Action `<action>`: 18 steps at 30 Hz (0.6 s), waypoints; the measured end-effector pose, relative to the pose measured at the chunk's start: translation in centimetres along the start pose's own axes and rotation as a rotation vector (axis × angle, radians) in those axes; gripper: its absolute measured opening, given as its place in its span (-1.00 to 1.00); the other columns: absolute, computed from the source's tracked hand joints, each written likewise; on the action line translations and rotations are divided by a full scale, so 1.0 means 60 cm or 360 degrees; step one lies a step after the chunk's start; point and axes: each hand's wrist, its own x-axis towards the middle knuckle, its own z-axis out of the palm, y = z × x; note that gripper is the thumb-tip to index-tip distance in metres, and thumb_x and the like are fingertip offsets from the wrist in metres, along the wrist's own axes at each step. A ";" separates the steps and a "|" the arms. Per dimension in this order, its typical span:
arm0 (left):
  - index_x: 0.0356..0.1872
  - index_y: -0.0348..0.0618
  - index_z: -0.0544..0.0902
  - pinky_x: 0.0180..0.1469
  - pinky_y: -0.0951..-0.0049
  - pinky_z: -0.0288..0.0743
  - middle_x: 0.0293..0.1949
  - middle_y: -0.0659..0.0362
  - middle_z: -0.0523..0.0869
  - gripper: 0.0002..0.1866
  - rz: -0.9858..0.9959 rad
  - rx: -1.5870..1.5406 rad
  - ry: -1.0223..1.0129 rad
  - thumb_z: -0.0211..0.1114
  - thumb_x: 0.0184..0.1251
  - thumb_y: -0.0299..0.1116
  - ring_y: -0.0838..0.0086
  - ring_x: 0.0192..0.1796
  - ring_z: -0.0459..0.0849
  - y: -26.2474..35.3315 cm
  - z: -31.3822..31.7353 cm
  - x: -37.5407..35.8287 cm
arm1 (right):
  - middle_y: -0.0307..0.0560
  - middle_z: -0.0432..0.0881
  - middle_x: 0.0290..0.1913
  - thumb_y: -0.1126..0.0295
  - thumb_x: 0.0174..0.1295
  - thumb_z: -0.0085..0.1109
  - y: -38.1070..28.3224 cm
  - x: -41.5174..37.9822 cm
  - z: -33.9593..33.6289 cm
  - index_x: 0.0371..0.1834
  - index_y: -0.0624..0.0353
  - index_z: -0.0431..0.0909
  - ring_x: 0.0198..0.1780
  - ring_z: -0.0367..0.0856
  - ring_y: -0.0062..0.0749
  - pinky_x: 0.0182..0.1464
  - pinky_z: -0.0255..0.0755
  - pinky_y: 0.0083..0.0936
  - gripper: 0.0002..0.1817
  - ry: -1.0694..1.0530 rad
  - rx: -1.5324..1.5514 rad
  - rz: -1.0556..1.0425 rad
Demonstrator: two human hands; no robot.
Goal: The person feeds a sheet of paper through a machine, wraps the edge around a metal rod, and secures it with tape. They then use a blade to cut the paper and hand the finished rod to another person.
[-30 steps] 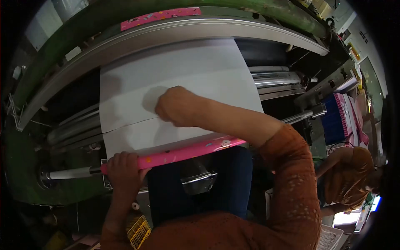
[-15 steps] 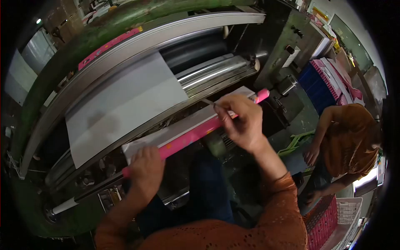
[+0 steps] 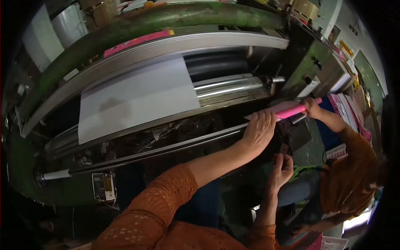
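Note:
My left hand (image 3: pixel 260 130) reaches far to the right, its fingers closed over the near end of a pink paper roll (image 3: pixel 290 112). A co-worker's hand (image 3: pixel 311 107) grips the roll's far end. A pale flap of sheet (image 3: pixel 285 106) shows along the roll's back side. Below the roll, my right hand (image 3: pixel 281 171) is raised with its fingers curled together; what they hold, if anything, I cannot make out. A wide white sheet (image 3: pixel 141 98) hangs from the machine's rollers in front of me. A long metal bar (image 3: pixel 175 143) runs below it.
The machine has a silver crossbar (image 3: pixel 200 43), a black roller (image 3: pixel 216 68) and a shiny metal roller (image 3: pixel 233 88). A co-worker in an orange-brown top (image 3: pixel 343 177) stands at the right. A small white-framed box (image 3: pixel 103 186) is below the bar. Stacked pink sheets (image 3: pixel 350 114) lie behind the co-worker.
The pink roll has moved off the bar to the right, my left hand moving with it. The co-worker's hand has taken its far end. My right hand has moved down and right, away from the roll.

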 end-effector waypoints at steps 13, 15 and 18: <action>-0.15 -0.28 0.61 -0.07 0.38 0.53 -0.34 0.02 0.68 -0.81 -0.1858 -0.1465 -0.0084 0.31 0.29 -0.42 0.35 -0.23 0.69 -0.321 -0.237 -0.537 | -0.17 0.63 -0.56 0.29 0.23 0.27 -0.354 0.087 0.617 -0.38 0.33 0.61 -0.49 0.56 -0.60 -0.40 0.36 -0.63 -0.74 -0.0761 0.0011 -0.0910; -0.15 -0.28 0.62 -0.02 0.38 0.49 -0.11 0.15 0.69 -0.86 -0.1819 -0.1644 0.0294 0.27 0.34 -0.45 0.52 -0.04 0.63 -0.367 -0.245 -0.564 | -0.14 0.68 -0.52 0.27 0.23 0.27 -0.382 0.094 0.682 -0.35 0.31 0.64 -0.47 0.62 -0.58 -0.45 0.34 -0.65 -0.74 -0.0900 0.0029 -0.0516; -0.05 -0.22 0.59 0.01 0.39 0.50 -0.11 0.16 0.68 -0.76 -0.1822 -0.2010 0.0719 0.23 0.40 -0.29 0.46 -0.05 0.64 -0.416 -0.233 -0.602 | -0.16 0.69 -0.47 0.16 0.27 0.18 -0.390 0.042 0.648 -0.30 0.25 0.63 -0.56 0.53 -0.64 -0.55 0.20 -0.68 -0.68 -0.1391 0.0432 0.0218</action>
